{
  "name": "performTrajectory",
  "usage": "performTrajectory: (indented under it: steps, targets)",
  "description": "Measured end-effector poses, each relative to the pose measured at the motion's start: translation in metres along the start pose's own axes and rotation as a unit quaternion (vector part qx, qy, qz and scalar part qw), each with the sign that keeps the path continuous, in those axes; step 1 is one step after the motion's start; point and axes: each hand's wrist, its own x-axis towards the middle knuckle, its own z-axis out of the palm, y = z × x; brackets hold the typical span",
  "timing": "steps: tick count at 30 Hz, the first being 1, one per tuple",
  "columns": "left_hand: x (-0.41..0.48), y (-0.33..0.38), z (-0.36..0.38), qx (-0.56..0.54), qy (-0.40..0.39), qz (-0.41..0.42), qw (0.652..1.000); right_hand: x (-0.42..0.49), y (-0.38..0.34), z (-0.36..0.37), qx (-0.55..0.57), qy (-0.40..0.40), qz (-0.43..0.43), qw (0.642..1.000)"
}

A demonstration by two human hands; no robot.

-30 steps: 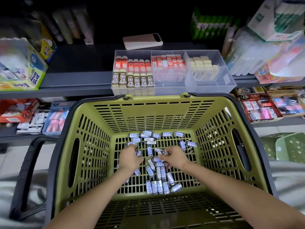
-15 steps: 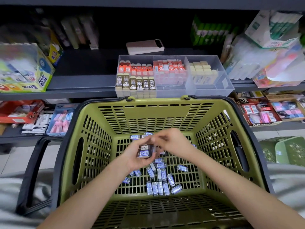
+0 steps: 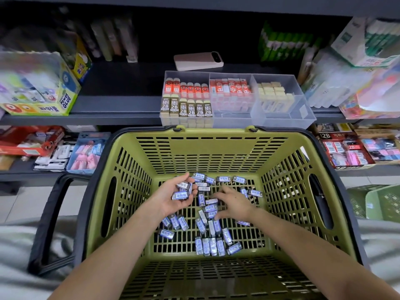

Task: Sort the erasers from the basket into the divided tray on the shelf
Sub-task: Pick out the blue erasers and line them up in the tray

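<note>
While the dark shelf spans the view from 9 to 3 o'clock, the green basket fills the lower half below it, its far rim just under the shelf edge. At 12 o'clock, on the front edge of the shelf, stands the clear divided tray. In it, orange and brown erasers stand upright in the left compartment, red and white erasers in the middle and pale yellow erasers at the back right. Both bare hands are inside the basket. The left hand, palm up at about 11 o'clock from the basket's centre, curls its fingers round a few blue wrapped erasers. The right hand, palm down just beside it at 1 o'clock, spreads relaxed fingers over the loose erasers scattered on the basket floor, gripping none that shows
</note>
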Motion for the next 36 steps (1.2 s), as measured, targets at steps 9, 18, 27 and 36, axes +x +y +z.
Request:
performTrajectory:
  steps: [9, 18, 27, 36]
  targets:
    - [0.003, -0.001, 0.002, 0.001, 0.026, -0.011, 1.0, 0.014, 0.004, 0.004, -0.132, 0.046, -0.04, 0.989]
    - [0.006, -0.004, -0.005, -0.007, 0.059, -0.021, 0.998, 0.021, -0.008, 0.007, -0.082, 0.045, -0.085, 0.992]
    - [0.002, -0.012, 0.001, 0.098, 0.061, -0.017, 0.993, -0.005, -0.032, -0.017, 0.157, 0.17, -0.017, 0.973]
    - [-0.018, 0.009, 0.047, -0.076, -0.08, -0.008, 0.994, -0.039, -0.106, -0.099, 0.237, 0.265, 0.011, 0.935]
